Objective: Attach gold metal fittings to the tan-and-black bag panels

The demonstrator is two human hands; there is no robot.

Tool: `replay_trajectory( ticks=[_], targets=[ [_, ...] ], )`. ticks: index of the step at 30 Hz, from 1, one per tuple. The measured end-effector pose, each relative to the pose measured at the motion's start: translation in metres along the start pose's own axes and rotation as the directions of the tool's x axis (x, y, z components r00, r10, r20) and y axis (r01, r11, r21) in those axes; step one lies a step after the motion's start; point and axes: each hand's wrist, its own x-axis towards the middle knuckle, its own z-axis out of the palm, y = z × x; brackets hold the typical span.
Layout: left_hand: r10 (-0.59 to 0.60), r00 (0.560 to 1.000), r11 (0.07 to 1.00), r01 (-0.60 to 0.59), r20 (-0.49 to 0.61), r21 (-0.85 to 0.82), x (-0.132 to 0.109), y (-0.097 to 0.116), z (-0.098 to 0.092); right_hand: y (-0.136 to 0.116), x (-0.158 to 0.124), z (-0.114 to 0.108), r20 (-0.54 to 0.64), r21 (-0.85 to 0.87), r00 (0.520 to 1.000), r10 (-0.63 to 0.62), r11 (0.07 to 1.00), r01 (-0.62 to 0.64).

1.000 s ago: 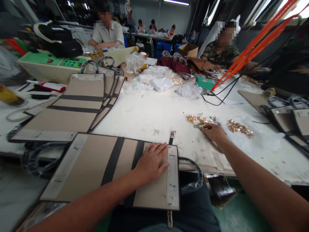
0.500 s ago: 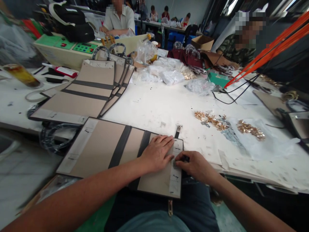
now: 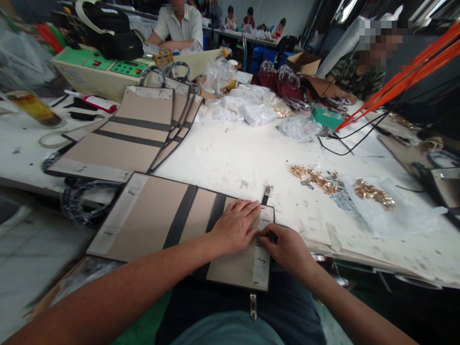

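Note:
A flat beige bag panel with dark edging and dark cross bands lies before me, its near right end jutting past the table edge over my lap. My left hand rests on it, fingers stretched out and palm down. At the right border my right hand pinches at the whitish strip; whatever sits between thumb and fingertips is too small to make out. A short dark strap with a metal fitting sticks out at the far corner, and a metal clasp hangs from the near edge.
Stacked similar panels lie at the left by a green-topped machine. Small gold metal pieces lie in piles at the right. Plastic-wrapped items fill the back. Orange cords hang at the right; other people sit beyond.
The view has shifted slightly. My right thumb and fingertips have drawn a little closer together at the panel's right strip. My left hand stays flat in the same place.

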Motion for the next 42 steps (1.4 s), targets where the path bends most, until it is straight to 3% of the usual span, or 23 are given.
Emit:
replay_trajectory(
  ticks=[11,17,22,27,31,34,38,42],
  targets=[
    [0.040,0.998,0.998,-0.037,-0.056,0.051,0.003,-0.007,0.005,-0.016,0.003,-0.004,-0.067,-0.148,0.998,0.005,0.989,-0.014],
    [0.064,0.994,0.995,-0.057,-0.087,0.078,0.003,-0.011,0.007,-0.020,0.000,-0.008,-0.082,-0.183,0.995,-0.054,0.982,0.038],
    [0.080,0.992,0.991,-0.069,-0.097,0.110,0.003,-0.014,0.010,-0.019,-0.003,-0.010,-0.128,-0.077,0.990,-0.056,0.996,0.047],
    [0.060,0.996,0.991,-0.051,-0.067,0.127,0.005,-0.011,0.007,-0.008,0.004,-0.021,-0.077,0.085,0.997,-0.017,0.996,0.024],
    [0.039,0.999,0.994,-0.036,-0.024,0.099,0.007,-0.007,0.003,0.012,0.004,-0.047,-0.098,0.250,0.994,0.053,0.968,-0.027],
    [0.025,1.000,0.996,-0.025,0.003,0.090,0.008,-0.007,0.003,0.038,0.001,-0.070,-0.139,0.262,0.980,0.141,0.960,-0.100],
    [0.035,0.999,0.996,-0.034,-0.010,0.081,0.008,-0.009,0.006,0.086,-0.002,-0.089,-0.252,0.124,0.945,0.210,0.975,-0.184],
    [0.070,0.996,0.992,-0.064,-0.054,0.108,0.008,-0.015,0.011,0.145,0.000,-0.104,-0.347,-0.055,0.865,0.362,0.913,-0.405]
  ],
)
